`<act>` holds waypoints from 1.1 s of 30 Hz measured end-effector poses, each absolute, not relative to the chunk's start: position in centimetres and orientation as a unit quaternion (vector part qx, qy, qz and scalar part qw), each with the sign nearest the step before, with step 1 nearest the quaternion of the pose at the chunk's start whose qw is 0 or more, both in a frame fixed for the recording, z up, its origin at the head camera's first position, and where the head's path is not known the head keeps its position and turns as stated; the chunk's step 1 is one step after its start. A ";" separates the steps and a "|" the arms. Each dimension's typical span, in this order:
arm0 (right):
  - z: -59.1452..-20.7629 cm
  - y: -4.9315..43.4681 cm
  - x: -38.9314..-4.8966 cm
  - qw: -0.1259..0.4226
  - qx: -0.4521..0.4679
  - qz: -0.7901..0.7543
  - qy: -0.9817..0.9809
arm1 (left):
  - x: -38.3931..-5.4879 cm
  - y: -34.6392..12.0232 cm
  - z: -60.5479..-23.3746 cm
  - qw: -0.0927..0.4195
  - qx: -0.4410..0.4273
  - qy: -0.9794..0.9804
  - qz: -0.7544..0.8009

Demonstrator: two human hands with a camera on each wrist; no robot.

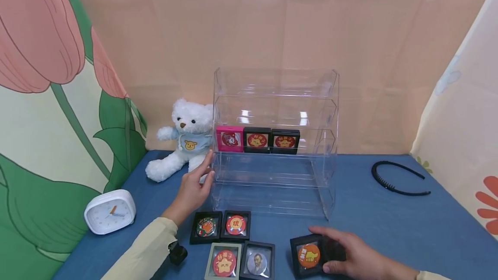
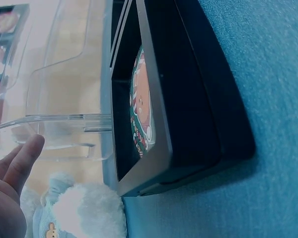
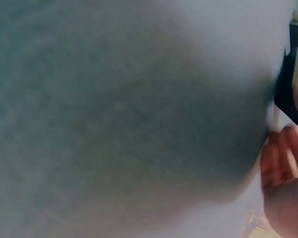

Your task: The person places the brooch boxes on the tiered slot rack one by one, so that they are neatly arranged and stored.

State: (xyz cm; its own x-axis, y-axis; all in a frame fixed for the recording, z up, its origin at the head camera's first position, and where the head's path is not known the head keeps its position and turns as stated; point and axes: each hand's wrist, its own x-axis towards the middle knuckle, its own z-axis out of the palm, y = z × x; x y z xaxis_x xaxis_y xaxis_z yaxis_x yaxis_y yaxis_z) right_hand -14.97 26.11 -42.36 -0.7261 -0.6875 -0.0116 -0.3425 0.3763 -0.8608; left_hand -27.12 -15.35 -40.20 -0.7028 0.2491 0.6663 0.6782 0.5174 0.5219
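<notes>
My left hand is at the left side of a clear tiered acrylic rack, its fingers extended at the rack's edge. In the left wrist view, the fingertips are by a clear panel. At the lower right my right hand grips a black-framed badge case with an orange thumbs-up badge. A dark part beside that case lies partly under the hand. One pink case and two black cases stand in a row on a rack tier.
Several more framed badges lie before the rack, among them a tiger-character one and a portrait one. A white teddy bear sits left of the rack. A white clock stands at left, a black headband at right.
</notes>
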 end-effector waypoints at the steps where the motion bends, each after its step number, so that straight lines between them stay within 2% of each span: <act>1: -42.6 26.1 -14.9 0.182 -0.331 -0.472 0.796 | -27.1 -15.3 -40.2 0.265 -0.280 -0.829 -0.405; 10: -42.7 25.7 -14.2 0.101 -0.352 -0.518 0.773 | -26.9 -15.3 -40.1 0.268 -0.278 -0.830 -0.402; 17: -41.3 25.6 -14.0 -0.047 -0.341 -0.468 0.814 | -26.8 -15.3 -40.0 0.262 -0.274 -0.833 -0.403; 26: -36.8 26.4 -15.5 -0.212 -0.273 -0.369 0.862 | -26.9 -15.3 -40.1 0.259 -0.272 -0.835 -0.402; 33: -32.3 27.4 -17.6 -0.281 -0.235 -0.298 0.881 | -26.9 -15.3 -40.1 0.258 -0.273 -0.835 -0.403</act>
State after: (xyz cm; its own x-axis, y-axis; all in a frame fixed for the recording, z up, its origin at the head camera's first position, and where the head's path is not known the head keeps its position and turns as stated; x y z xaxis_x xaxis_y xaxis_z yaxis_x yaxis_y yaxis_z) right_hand -17.60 27.42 -32.31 -0.7308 -0.2477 0.6361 -0.5825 0.7121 -0.3920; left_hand -26.90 -15.27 -40.06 -0.7181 0.2471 0.6506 0.6631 0.5270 0.5317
